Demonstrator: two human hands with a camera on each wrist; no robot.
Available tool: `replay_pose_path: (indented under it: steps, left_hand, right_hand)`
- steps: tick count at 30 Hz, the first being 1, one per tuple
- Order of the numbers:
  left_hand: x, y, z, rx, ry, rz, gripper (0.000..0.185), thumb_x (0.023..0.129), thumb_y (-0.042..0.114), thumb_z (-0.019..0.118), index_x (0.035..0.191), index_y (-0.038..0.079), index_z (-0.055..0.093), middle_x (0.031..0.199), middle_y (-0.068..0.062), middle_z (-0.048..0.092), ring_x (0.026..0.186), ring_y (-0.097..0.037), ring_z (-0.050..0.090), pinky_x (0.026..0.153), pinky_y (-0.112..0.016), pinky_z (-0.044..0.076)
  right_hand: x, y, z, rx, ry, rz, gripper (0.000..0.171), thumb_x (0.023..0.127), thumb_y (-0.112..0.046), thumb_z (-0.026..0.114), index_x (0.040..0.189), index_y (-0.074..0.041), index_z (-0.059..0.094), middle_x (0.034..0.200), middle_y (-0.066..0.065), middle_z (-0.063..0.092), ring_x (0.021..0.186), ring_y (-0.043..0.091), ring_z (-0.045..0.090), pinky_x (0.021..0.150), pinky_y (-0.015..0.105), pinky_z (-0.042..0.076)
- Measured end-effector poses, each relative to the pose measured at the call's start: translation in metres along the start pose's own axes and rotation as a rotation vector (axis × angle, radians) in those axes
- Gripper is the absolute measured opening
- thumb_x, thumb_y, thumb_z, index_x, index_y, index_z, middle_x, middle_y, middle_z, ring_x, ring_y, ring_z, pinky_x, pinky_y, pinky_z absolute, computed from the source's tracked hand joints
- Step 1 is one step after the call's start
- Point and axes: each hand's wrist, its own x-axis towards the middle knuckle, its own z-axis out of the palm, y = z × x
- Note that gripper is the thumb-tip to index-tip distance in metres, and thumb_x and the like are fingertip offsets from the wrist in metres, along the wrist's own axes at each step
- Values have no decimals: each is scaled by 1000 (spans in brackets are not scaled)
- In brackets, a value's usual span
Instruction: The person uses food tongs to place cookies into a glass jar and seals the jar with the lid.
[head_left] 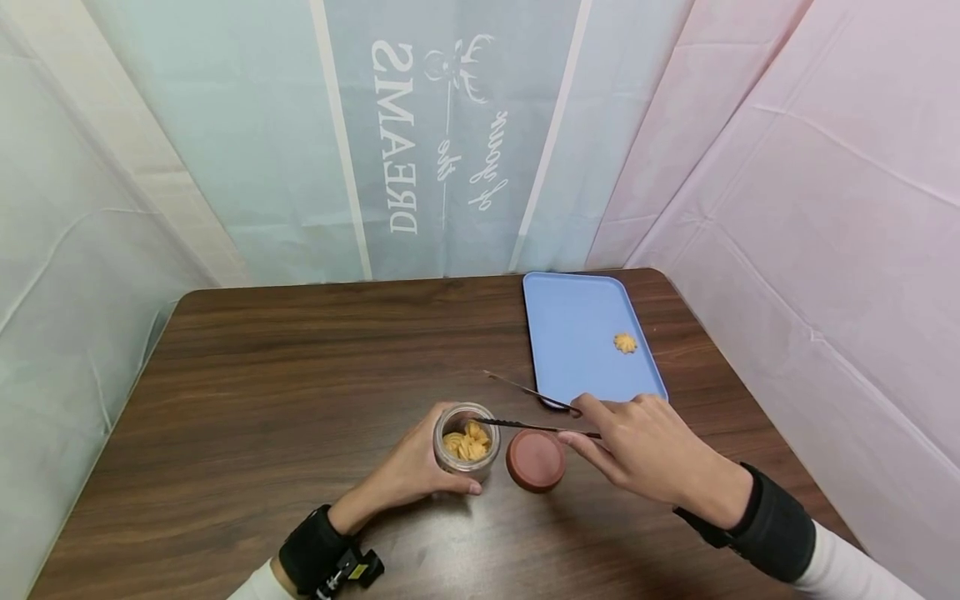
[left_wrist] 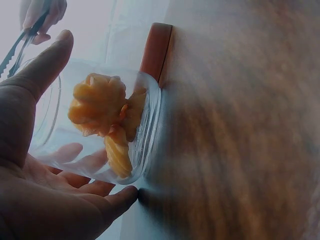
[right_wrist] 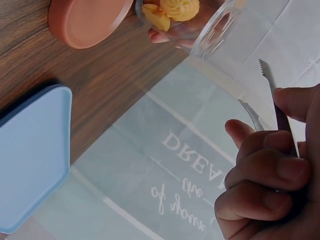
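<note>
Landmark: small clear glass jar (head_left: 467,439) of piped orange-yellow cookies (head_left: 467,442), standing upright and lidless on the dark wood-grain worktop (head_left: 300,375).

Left hand (head_left: 408,471) wraps the jar from its left side, thumb on the near wall and fingers (left_wrist: 117,197) curled round the far wall. Judged purpose: bracing the jar so it doesn't slide or tip while a tool works at the mouth.

Right hand (head_left: 645,446) is to the jar's right and pinches a pair of slim metal tongs (head_left: 532,408) at the handle end; thumb and fingers (right_wrist: 272,172) curled round both arms. The tongs' arms stand apart: one tip hangs right over the jar mouth, just above the cookies; the other points beyond the jar. Nothing is caught between the tips.

Round reddish-brown lid (head_left: 536,460) lies flat just right of the jar, below the tongs, probably parked there to keep the mouth clear.

Light-blue rectangular plastic tray (head_left: 570,333) sits beyond and right of the jar, with a single piped cookie (head_left: 626,342) on it, well apart from the jar.
</note>
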Motion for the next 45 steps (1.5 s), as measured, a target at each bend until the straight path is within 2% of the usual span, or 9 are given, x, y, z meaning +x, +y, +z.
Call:
replay_pose_path:
  steps: [3,9,18,25,31,45]
  left_hand:
    - [0,0,0,-4,0,-3,100,65,36,104,146,13,50,139,-4,65,126,-26,62,109,-50,47]
    - [0,0,0,-12,2,-7,99,65,35,104,146,13,50,137,-3,65,125,-27,63,109,-50,48]
    - [-1,-2,2,6,1,-1,99,66,37,103,146,14,50,138,-4,65,125,-26,63,109,-49,48]
    - [-1,-2,2,8,-2,-8,99,66,37,103,146,14,50,138,-3,65,126,-26,62,109,-48,48]
    - [-1,-1,1,-4,-5,-9,99,66,36,103,146,13,49,138,-6,65,126,-27,62,109,-52,48]
    - [0,0,1,-2,-5,-19,99,66,35,103,147,13,50,137,-6,65,126,-28,62,109,-51,47]
  right_hand:
    - [-1,4,1,-1,0,16,50,113,-54,36,97,-13,61,55,-21,29,48,-8,17,46,14,15]
    - [-5,16,4,-33,-8,78,50,112,-55,40,96,-13,62,56,-17,45,47,-3,31,43,19,27]
    - [-11,31,8,-54,-80,186,33,106,-44,63,103,-11,66,54,-18,41,45,-3,34,43,22,28]
    - [-16,45,10,-77,-72,226,32,105,-40,66,102,-9,66,52,-18,38,43,-1,33,43,24,30]
    - [-20,55,12,-90,-109,296,29,101,-35,71,102,-7,68,51,-15,42,44,5,40,43,29,36]
    - [-28,72,13,-107,-167,378,32,102,-36,70,107,-4,70,51,-10,47,47,16,49,43,34,39]
